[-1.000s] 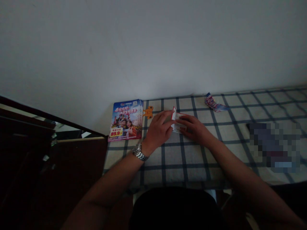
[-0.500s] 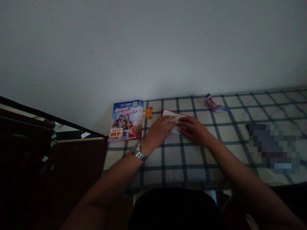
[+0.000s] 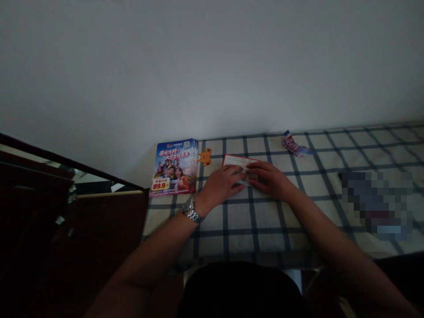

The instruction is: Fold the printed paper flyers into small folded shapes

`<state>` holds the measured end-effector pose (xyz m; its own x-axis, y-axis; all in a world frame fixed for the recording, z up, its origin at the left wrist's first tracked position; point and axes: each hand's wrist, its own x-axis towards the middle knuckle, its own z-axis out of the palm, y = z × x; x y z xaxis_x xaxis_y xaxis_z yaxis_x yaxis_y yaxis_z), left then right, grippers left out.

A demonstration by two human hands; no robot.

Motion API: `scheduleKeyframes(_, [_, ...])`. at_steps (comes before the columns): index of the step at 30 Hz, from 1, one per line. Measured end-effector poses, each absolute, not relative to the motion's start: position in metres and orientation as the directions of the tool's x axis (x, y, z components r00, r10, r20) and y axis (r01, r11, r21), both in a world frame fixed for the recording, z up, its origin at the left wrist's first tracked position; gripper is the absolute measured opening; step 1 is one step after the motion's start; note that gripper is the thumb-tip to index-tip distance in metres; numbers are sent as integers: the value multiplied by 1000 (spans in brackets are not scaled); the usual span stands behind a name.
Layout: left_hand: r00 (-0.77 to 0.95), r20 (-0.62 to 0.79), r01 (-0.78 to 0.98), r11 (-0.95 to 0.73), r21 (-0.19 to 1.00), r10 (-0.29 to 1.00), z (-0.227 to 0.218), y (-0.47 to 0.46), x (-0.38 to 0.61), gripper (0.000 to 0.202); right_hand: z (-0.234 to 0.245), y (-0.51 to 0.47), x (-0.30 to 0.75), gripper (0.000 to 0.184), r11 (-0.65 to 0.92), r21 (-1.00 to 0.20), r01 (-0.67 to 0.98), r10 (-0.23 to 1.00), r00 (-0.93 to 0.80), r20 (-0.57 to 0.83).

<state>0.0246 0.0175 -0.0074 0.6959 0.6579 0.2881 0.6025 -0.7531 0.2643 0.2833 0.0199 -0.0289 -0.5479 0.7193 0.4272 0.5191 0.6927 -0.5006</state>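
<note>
A sheet of paper (image 3: pixel 237 160), white with printed lines and a red edge, rests on the checked cloth between my hands, apparently folded. My left hand (image 3: pixel 225 181), with a metal watch on the wrist, lies across its left and near part, fingers stretched out and slightly apart. From the right, my right hand (image 3: pixel 269 179) reaches over the sheet's other side; its fingers are extended on the paper and the thumb is hidden. The fingertips of both hands nearly meet over the sheet and cover much of it.
A stack of colourful leaflets (image 3: pixel 174 168) lies left of my hands, beside an orange bear figure (image 3: pixel 204 157). A crumpled printed paper (image 3: pixel 294 145) is near the white wall (image 3: pixel 232 66). A blurred-out dark object (image 3: pixel 371 203) lies on the right of the checked cloth (image 3: pixel 238 234).
My left hand has slid slightly toward me over the paper, so more of the sheet's far part shows. The right hand has barely moved.
</note>
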Motion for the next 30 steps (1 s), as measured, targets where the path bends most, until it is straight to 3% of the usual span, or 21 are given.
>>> scheduleKeyframes(17, [681,319,598,-752,277,659,-8,17,26,23,-20,15,292,43,682,-561,470,719,-573,394])
scheduleKeyframes(30, [685,285,620,-741,258,671,-8,15,26,28,-17,17,297,37,675,-589,445,703,-630,330])
